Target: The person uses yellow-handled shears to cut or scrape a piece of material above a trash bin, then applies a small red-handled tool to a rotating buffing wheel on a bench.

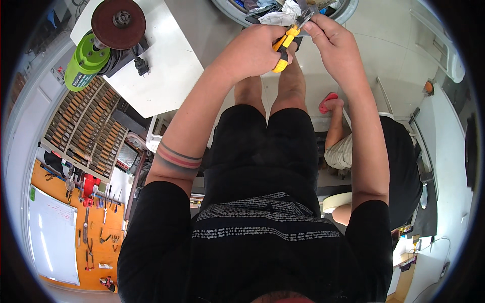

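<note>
Both hands are up at the far end of the view, nearly touching each other. Left hand (255,48) is wrapped tight around the yellow handles of a pair of pliers (286,44), and right hand (331,38) has its fingertips pinched together right at the metal nose of the tool, on something too small for me to make out. Just past the hands there's a round bin (348,12) stuffed with crumpled paper and scraps, so whatever gets snipped or dropped probably lands there. Below the hands you see bare knees and black shorts. Off to the left of the left hand sits a white table (166,65) with a green grinder (96,45) and its rusty disc on it, and further out that side a tray of small parts (86,129) and an orange tool board (96,237). Another person (389,166) in a black top is crouched to the right, below the right arm. My worry: those fingertips sit so close to the nose that a slip or hard squeeze could pinch skin, and a tiny piece could spring off toward the bare legs.
</note>
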A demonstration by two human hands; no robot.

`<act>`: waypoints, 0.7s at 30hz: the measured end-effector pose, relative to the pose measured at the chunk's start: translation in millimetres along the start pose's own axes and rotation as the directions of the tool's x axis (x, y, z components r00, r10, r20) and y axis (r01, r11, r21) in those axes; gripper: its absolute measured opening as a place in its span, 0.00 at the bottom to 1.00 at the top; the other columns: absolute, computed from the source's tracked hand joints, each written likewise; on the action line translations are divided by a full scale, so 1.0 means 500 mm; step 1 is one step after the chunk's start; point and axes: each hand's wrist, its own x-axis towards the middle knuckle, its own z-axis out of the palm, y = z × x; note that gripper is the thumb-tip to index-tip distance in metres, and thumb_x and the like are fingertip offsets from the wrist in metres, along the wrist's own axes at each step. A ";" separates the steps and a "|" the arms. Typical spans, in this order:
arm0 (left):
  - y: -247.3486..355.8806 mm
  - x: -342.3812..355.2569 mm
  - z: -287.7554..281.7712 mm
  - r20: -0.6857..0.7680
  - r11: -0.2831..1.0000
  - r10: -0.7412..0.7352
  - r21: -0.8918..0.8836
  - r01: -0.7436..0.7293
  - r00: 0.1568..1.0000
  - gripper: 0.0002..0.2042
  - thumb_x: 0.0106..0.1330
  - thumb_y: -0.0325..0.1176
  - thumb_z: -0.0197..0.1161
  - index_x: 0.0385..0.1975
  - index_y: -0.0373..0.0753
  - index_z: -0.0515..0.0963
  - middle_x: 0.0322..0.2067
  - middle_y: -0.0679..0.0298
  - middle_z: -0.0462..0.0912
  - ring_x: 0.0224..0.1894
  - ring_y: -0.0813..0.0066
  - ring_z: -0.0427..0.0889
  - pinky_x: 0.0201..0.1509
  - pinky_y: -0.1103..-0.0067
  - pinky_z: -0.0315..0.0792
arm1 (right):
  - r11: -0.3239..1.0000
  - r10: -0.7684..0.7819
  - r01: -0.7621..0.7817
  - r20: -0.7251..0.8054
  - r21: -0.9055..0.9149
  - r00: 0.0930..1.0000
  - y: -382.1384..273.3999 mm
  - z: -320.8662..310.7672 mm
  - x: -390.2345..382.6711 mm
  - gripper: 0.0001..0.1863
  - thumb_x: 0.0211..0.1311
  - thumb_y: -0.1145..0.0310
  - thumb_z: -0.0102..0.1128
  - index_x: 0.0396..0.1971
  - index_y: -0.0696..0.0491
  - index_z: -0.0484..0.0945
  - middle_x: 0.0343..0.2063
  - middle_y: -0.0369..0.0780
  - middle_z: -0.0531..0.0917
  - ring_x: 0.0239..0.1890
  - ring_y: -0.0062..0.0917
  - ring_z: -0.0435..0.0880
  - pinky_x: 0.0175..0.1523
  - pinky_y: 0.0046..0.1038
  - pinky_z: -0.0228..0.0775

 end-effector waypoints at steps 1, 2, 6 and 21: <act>0.001 0.002 0.001 -0.001 1.000 0.002 0.000 -0.002 1.000 0.20 0.63 0.30 0.75 0.55 0.34 0.86 0.30 0.56 0.85 0.32 0.69 0.82 0.41 0.72 0.76 | 1.000 -0.006 0.006 0.011 -0.004 1.000 0.002 -0.002 0.000 0.14 0.82 0.60 0.62 0.48 0.57 0.82 0.27 0.34 0.75 0.31 0.18 0.68 0.39 0.25 0.67; 0.005 0.004 0.001 0.006 1.000 -0.009 -0.017 0.009 1.000 0.20 0.63 0.31 0.75 0.55 0.34 0.86 0.30 0.57 0.85 0.32 0.69 0.82 0.42 0.72 0.76 | 1.000 -0.005 0.006 0.011 -0.004 1.000 0.001 -0.006 0.002 0.14 0.82 0.60 0.62 0.48 0.57 0.82 0.27 0.34 0.75 0.31 0.18 0.68 0.39 0.25 0.67; 0.011 0.014 0.001 0.003 0.999 -0.017 -0.035 0.017 1.000 0.20 0.63 0.30 0.75 0.55 0.34 0.86 0.32 0.58 0.87 0.34 0.69 0.84 0.44 0.72 0.77 | 0.996 -0.038 0.043 0.061 -0.082 0.997 -0.012 -0.024 0.016 0.14 0.82 0.59 0.63 0.46 0.57 0.81 0.27 0.38 0.75 0.31 0.22 0.68 0.40 0.27 0.69; 0.019 0.021 0.007 -0.017 1.000 -0.004 0.017 0.004 1.000 0.20 0.63 0.30 0.75 0.55 0.34 0.86 0.32 0.55 0.88 0.34 0.69 0.84 0.43 0.72 0.77 | 0.991 -0.049 0.062 0.109 -0.119 0.993 -0.011 -0.041 0.024 0.14 0.81 0.60 0.62 0.45 0.58 0.81 0.28 0.43 0.78 0.31 0.33 0.73 0.41 0.33 0.71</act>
